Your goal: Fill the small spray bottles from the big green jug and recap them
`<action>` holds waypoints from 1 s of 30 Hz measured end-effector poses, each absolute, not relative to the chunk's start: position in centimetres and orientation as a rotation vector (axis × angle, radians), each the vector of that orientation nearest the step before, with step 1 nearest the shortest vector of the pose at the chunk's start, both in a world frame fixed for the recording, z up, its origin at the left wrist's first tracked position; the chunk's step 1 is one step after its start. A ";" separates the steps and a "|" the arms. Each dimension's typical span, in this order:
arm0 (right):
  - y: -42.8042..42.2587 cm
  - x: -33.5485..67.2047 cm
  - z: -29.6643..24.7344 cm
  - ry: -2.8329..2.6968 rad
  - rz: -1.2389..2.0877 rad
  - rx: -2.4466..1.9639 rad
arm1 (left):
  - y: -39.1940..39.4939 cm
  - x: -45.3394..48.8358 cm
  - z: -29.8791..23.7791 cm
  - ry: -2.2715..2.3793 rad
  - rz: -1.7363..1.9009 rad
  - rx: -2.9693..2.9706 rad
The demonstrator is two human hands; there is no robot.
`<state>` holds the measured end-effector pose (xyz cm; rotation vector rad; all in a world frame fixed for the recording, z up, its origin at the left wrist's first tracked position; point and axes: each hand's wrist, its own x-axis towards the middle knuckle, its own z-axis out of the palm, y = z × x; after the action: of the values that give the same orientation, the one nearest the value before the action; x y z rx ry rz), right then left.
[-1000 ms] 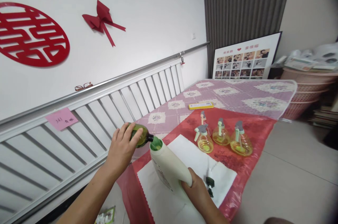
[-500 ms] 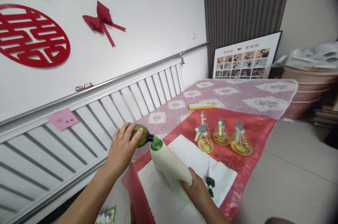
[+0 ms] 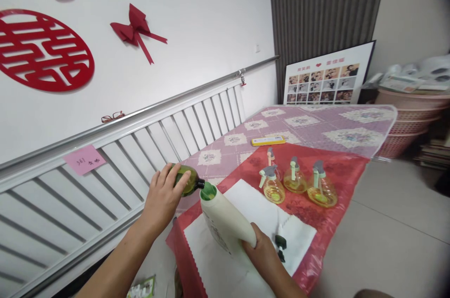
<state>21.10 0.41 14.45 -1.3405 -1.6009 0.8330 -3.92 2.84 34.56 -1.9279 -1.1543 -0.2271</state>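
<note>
My left hand [image 3: 162, 198] is closed round a small green bottle [image 3: 190, 181], tipped on its side with its dark neck at the mouth of a large cream bottle [image 3: 224, 223]. My right hand [image 3: 264, 256] grips the base of that cream bottle and holds it tilted, its green-rimmed opening towards the small bottle. Both bottles hover over a white paper sheet [image 3: 246, 204] on a red cloth [image 3: 333, 167]. A dark pump cap [image 3: 280, 244] lies on the paper beside my right hand.
Three spray bottles [image 3: 295, 181] of yellow liquid stand on the red cloth beyond the paper. A yellow box [image 3: 267, 140] lies on the purple patterned cover [image 3: 316, 124]. White slatted rail [image 3: 140, 138] on the left, photo board [image 3: 325, 78] and pink baskets [image 3: 408, 120] at the back.
</note>
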 end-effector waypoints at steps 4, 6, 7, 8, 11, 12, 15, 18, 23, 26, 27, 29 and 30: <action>0.4 21.1 14.6 -1.596 0.829 -1.340 | 2.8 -3.8 34.7 -1.158 -0.227 -1.932; 0.4 21.1 14.7 -1.594 0.829 -1.339 | 2.7 -3.8 34.7 -1.159 -0.222 -1.932; 0.3 21.1 14.7 -1.594 0.831 -1.339 | 2.7 -3.8 34.7 -1.159 -0.222 -1.932; 0.3 21.1 14.8 -1.593 0.832 -1.340 | 2.7 -3.7 34.8 -1.159 -0.223 -1.932; 0.4 21.1 14.8 -1.591 0.833 -1.345 | 2.6 -3.7 34.8 -1.159 -0.228 -1.934; 0.4 21.1 14.7 -1.592 0.833 -1.346 | 2.6 -3.7 34.8 -1.158 -0.228 -1.935; 0.4 21.1 14.7 -1.596 0.831 -1.344 | 2.6 -3.8 34.8 -1.154 -0.225 -1.939; 0.5 21.1 14.6 -1.597 0.826 -1.345 | 2.7 -3.9 34.7 -1.149 -0.223 -1.939; 0.4 21.1 14.7 -1.589 0.827 -1.344 | 2.7 -3.9 34.6 -1.149 -0.236 -1.941; 0.3 21.1 14.7 -1.588 0.824 -1.347 | 2.7 -3.8 34.7 -1.154 -0.237 -1.945; 0.3 21.1 14.7 -1.590 0.823 -1.346 | 2.7 -3.8 34.7 -1.156 -0.233 -1.947; 0.3 21.1 14.8 -1.592 0.820 -1.346 | 2.7 -3.8 34.8 -1.161 -0.227 -1.949; 0.3 21.1 14.8 -1.592 0.820 -1.346 | 2.7 -3.7 34.8 -1.161 -0.225 -1.949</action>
<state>21.15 0.30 14.75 -1.3462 -1.5917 0.8199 -3.75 2.66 34.77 -1.9489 -1.1609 -0.2252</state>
